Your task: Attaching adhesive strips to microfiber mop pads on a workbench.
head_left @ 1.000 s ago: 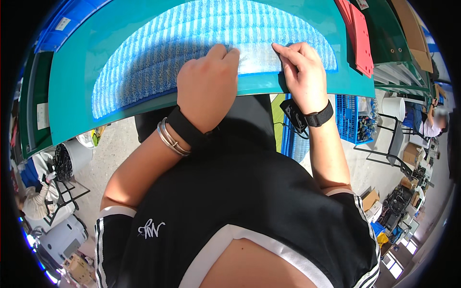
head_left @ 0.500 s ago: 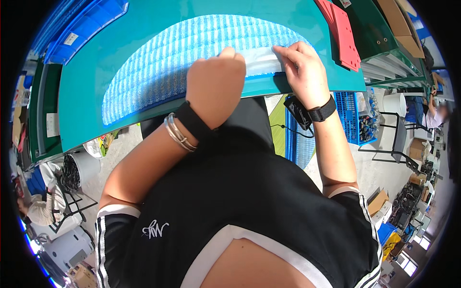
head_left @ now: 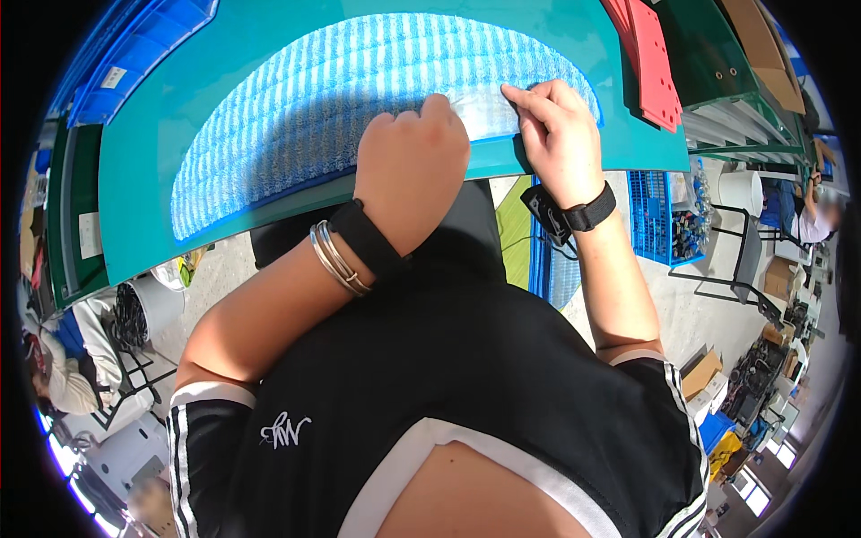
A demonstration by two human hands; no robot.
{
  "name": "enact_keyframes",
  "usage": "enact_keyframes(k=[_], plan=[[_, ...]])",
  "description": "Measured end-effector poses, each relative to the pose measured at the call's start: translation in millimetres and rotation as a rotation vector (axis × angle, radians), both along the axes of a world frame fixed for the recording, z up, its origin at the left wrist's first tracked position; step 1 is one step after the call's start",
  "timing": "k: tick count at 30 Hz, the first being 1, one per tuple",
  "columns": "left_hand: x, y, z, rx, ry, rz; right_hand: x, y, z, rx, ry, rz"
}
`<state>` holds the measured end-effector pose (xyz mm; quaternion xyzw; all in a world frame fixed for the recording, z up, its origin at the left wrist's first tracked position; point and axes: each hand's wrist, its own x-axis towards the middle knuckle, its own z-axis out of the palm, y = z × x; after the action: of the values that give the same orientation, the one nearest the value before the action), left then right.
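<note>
The left hand (head_left: 414, 166) is curled into a loose fist, knuckles up, pointing toward 12 o'clock – its arm comes in from 7 o'clock. The right hand (head_left: 558, 134) lies flat, fingers (head_left: 525, 94) stretched toward 10 o'clock – its arm comes from 5 o'clock.

Teal table (head_left: 143, 206), grey concrete floor (head_left: 224, 278), blue crate (head_left: 659, 215).
</note>
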<state>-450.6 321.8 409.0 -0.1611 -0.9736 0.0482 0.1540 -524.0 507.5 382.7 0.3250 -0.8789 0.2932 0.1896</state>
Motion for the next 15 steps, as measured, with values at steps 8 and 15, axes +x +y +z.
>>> enact_keyframes(k=[8,15], plan=[[19,-5,10,0.127,-0.141,0.026,28,4,6,0.017,-0.097,0.012],[15,-3,18,0.31,-0.067,-0.015,24,13,17,-0.096,-0.125,-0.001]])
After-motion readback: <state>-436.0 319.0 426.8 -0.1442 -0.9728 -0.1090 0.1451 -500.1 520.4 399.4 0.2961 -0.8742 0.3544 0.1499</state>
